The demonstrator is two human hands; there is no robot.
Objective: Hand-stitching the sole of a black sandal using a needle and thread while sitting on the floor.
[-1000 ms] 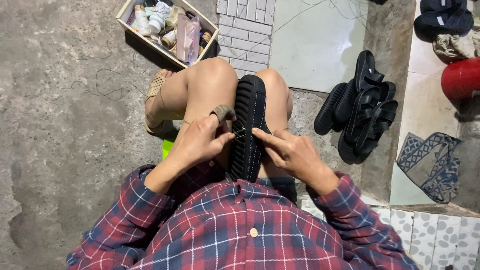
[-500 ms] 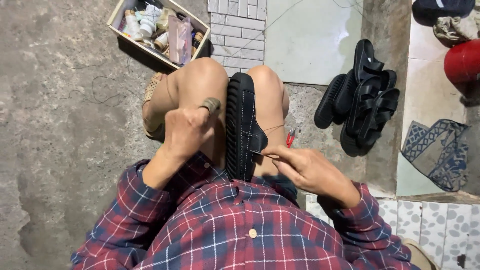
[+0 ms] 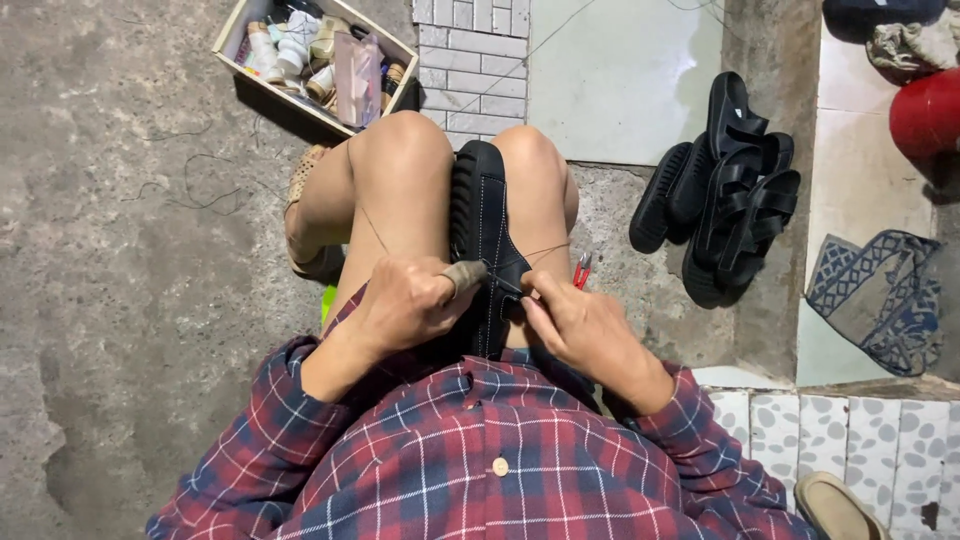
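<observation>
A black shoe [image 3: 482, 225] with white stitching is clamped between my bare knees, sole to the left. My left hand [image 3: 410, 303] presses against the shoe's side, with a tan thimble-like cap [image 3: 463, 277] on one finger. My right hand [image 3: 572, 322] pinches at the shoe's upper edge. A thin thread [image 3: 368, 222] runs from the hands up across my left thigh, and another strand [image 3: 545, 250] crosses my right thigh. Whether a needle is in the fingers cannot be made out.
A cardboard box [image 3: 232, 32] of bottles and tubes sits at top left. Several black sandals [image 3: 727, 190] lie piled at right. Red-handled pliers [image 3: 581, 270] lie on the concrete by my right knee. A patterned cloth [image 3: 880, 300] and a red round object [image 3: 925, 112] lie further right.
My left hand has come back down from its raised position to the shoe's side. The right hand has moved up to the shoe's edge. The shoe has turned slightly.
</observation>
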